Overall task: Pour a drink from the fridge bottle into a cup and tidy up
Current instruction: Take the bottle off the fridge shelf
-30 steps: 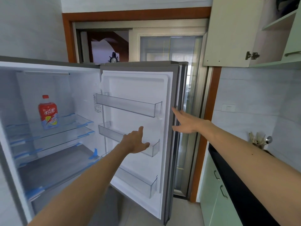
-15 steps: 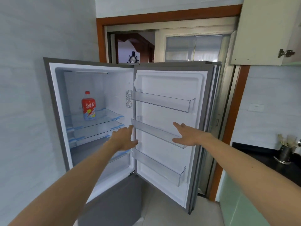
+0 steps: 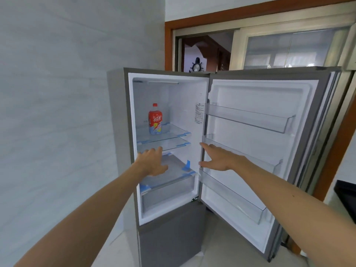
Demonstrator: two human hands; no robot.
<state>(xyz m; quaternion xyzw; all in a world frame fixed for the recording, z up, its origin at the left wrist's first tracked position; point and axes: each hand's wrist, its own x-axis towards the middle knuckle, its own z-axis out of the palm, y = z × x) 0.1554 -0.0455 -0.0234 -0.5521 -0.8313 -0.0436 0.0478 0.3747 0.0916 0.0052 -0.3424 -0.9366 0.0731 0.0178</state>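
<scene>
A red drink bottle (image 3: 155,119) with a red cap stands upright on the upper glass shelf (image 3: 173,134) of the open fridge (image 3: 133,116). My left hand (image 3: 152,161) is stretched out in front of the lower shelves, below the bottle, fingers apart and holding nothing. My right hand (image 3: 216,157) reaches toward the hinge side of the fridge opening, fingers spread, also empty. Neither hand touches the bottle. No cup is in view.
The fridge door (image 3: 269,151) is swung wide to the right with three clear door bins (image 3: 250,120). A tiled wall (image 3: 57,112) is on the left. Behind the fridge is a wood-framed doorway (image 3: 204,49). A dark countertop edge (image 3: 346,195) shows at far right.
The view has swung left and pulled back, showing the whole fridge. My right hand left the door edge and moved left toward the fridge opening; my left hand moved in front of the shelves.
</scene>
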